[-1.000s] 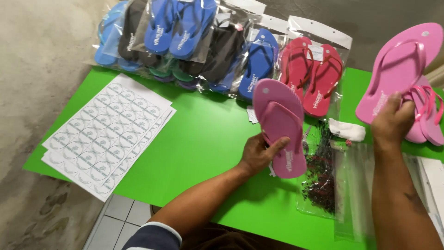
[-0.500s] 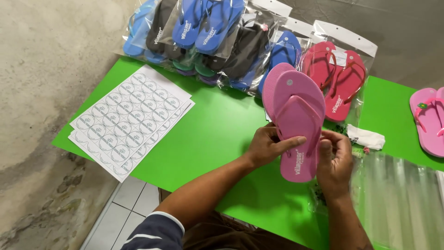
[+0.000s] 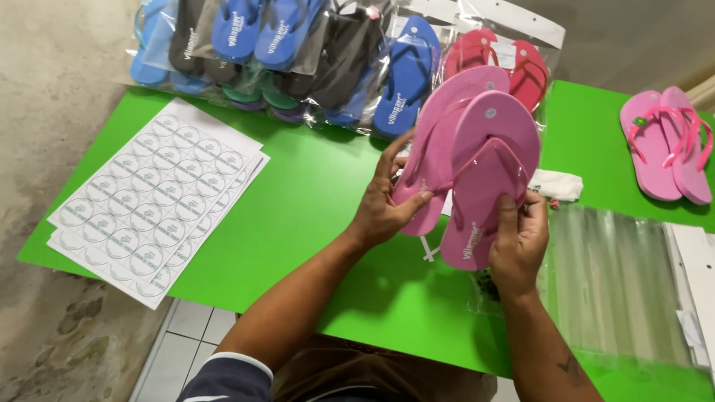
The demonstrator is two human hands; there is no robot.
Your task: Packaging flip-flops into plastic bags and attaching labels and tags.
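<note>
1. Head view, nearest first: the person's two forearms reach up from the bottom edge over a bright green surface (image 3: 313, 193), with a dark sleeve cuff showing at the lower left.
2. The right hand (image 3: 518, 238) is clenched around the heel end of the front pink flip-flop (image 3: 488, 175), thumb pressed on the footbed and fingers wrapped behind it.
3. The left hand (image 3: 383, 205) grips the second pink flip-flop (image 3: 439, 138) by its left edge, thumb across the sole, fingers curled behind and out of sight.
4. Both flip-flops are held above the surface, the front one overlapping the rear one. Their long axes run away from the person, tilted to the right, heels at the hands and toes pointing away. Each hand is at the heel of its own flip-flop.
5. Just right of the hands lie clear plastic bags (image 3: 618, 283), with dark small bits beneath them that are hard to make out.
6. To the left lie white sheets of round stickers (image 3: 153, 208).
7. Farther off, another pink pair (image 3: 666, 145) lies at the right, a small white scrap (image 3: 558, 184) sits behind the held pair, and bagged flip-flops (image 3: 298, 52) in blue, black and red line the far edge, partly cut off at the top.
</note>
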